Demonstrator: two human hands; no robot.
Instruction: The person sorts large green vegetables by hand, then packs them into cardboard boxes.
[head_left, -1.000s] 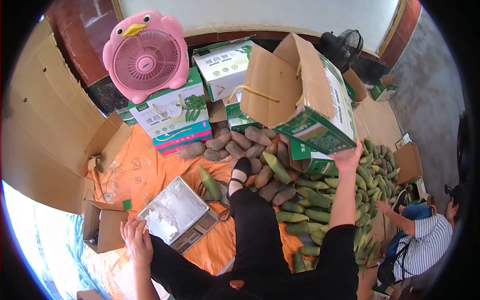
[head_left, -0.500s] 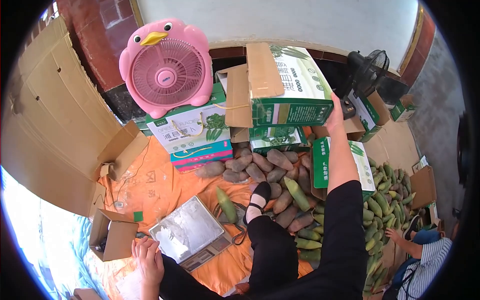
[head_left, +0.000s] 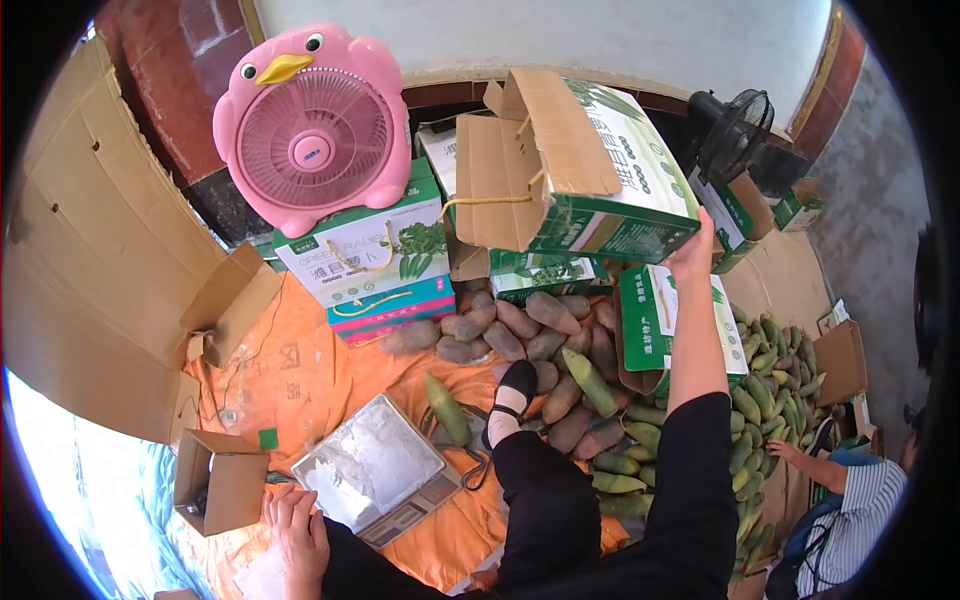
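- The green cardboard box (head_left: 590, 170) is big and boxy, with brown flaps hanging open and a yellow rope handle.
- It is up in the air, tilted, above the brown lumpy roots (head_left: 520, 330) and the long green vegetables (head_left: 765, 400) on the floor.
- The right hand (head_left: 692, 255) is under the box's lower right corner, and its grip is closed on that edge.
- The left hand (head_left: 298, 525) is low down, fingers loosely bent and holding nothing, touching the near edge of the flat silver scale (head_left: 372, 465).
- The scale sits on a crinkly orange sheet (head_left: 310, 375).
- A round pink penguin fan (head_left: 310, 125) stands on stacked boxes.
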